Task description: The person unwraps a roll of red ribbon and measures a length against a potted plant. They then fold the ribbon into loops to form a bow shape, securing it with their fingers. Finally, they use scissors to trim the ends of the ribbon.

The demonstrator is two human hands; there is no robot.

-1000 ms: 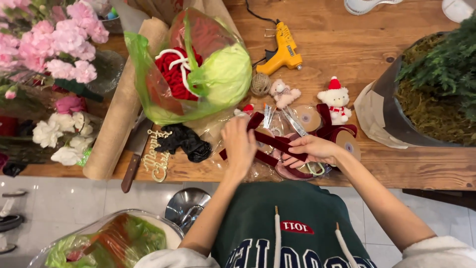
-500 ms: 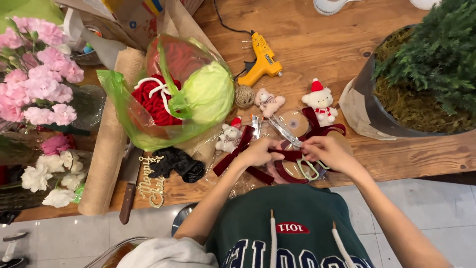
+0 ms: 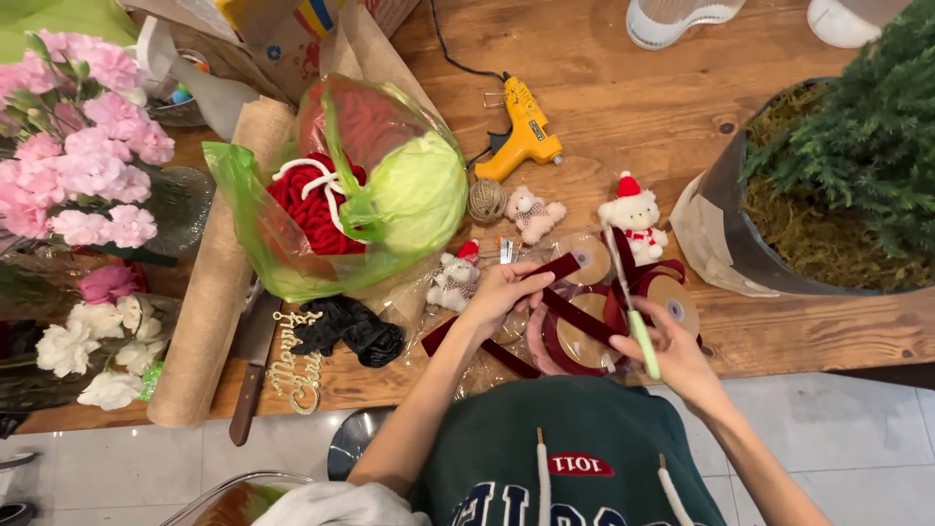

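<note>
My left hand [image 3: 502,292] pinches a strip of dark red velvet ribbon [image 3: 575,314] near the table's front edge. My right hand [image 3: 672,351] holds scissors [image 3: 633,312] with a pale green handle, the blades pointing away over the ribbon. The ribbon runs from my left hand down toward spools of the same ribbon [image 3: 672,302] under my right hand. Small white teddy bears lie close by: one [image 3: 456,278] beside my left hand, two [image 3: 633,216] just beyond the spools.
A green plastic bag [image 3: 360,195] with red yarn sits left of centre. A yellow glue gun [image 3: 526,131], a twine ball [image 3: 486,201], a burlap roll [image 3: 209,302], a knife [image 3: 248,380], pink flowers [image 3: 83,146] and a potted evergreen [image 3: 838,175] surround the wooden table [image 3: 623,88].
The scissors now stand in my right hand over the ribbon. My left hand has pulled the ribbon strip up and left. The view has shifted slightly.
</note>
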